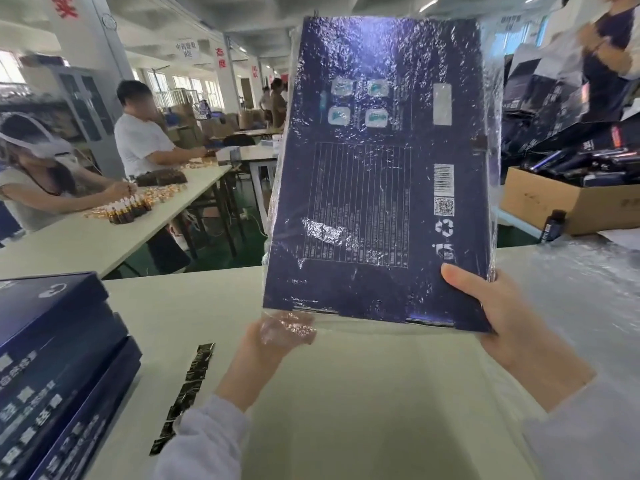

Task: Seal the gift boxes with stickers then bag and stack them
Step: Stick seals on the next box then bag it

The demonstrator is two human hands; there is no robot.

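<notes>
The box is dark navy with a white ruled grid and barcode, its bag clear, the sticker strip black and the table off-white

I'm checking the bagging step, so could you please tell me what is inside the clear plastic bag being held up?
A dark blue gift box fills the bag, its printed side towards the camera. The box's contents are hidden.
</notes>
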